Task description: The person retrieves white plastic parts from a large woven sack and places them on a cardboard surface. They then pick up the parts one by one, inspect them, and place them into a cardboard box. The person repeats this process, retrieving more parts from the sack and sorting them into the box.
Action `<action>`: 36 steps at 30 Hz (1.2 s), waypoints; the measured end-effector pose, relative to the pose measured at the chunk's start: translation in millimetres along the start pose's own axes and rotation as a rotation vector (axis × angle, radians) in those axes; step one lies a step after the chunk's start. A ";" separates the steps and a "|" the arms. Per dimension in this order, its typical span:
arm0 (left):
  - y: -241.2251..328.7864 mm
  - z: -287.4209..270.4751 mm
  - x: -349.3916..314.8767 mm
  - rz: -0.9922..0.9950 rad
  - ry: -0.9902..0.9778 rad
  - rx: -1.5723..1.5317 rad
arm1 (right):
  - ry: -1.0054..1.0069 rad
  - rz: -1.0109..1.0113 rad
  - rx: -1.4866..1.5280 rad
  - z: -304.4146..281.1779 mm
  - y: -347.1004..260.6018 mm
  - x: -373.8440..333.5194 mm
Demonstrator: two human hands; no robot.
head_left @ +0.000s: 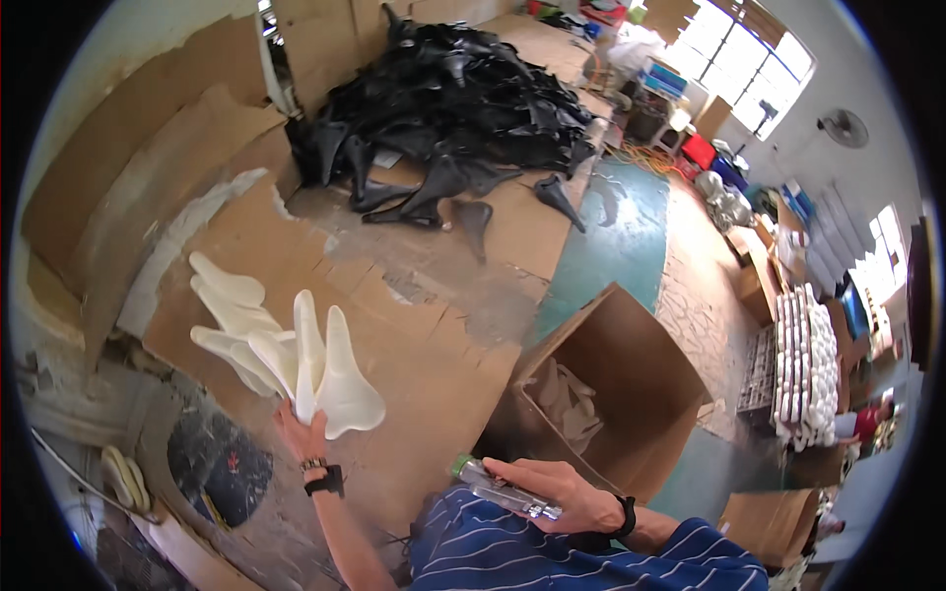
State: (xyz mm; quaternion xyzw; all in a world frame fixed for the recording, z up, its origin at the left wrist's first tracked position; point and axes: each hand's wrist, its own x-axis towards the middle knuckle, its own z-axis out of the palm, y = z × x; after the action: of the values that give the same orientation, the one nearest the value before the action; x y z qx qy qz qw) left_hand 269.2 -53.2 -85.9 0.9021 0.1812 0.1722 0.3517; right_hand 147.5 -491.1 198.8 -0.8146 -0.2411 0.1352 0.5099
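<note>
My left hand (300,435) is closed around the lower end of a cream saddle-shaped pad (309,355), its fingers partly hidden behind the piece. Right beside it is another cream pad (347,389) with a wide rounded end and a narrow nose. Several more cream pads (232,307) lie overlapping to the left on the cardboard-covered table (434,369). Close to my body, my right hand (567,492) is wrapped around a clear and silvery hand tool (503,490) with a green end; its exact kind I cannot make out.
A large pile of black saddle-shaped pieces (463,98) covers the table's far end. Right of the table stands an open cardboard box (631,394) with some pale pieces inside. Stacked white pieces (803,364) stand farther right. A dark round pad (219,463) lies near my left forearm.
</note>
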 end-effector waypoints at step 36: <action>-80.5 -14.1 119.6 -0.315 -0.095 -0.116 | -0.091 0.096 -0.158 37.9 -14.2 81.0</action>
State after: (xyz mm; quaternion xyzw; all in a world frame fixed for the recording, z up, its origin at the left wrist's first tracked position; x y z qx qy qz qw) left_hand 351.1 63.8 -110.3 0.8479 0.2932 0.0824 0.4340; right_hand 194.9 -413.9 196.8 -0.8559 -0.2346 0.1771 0.4255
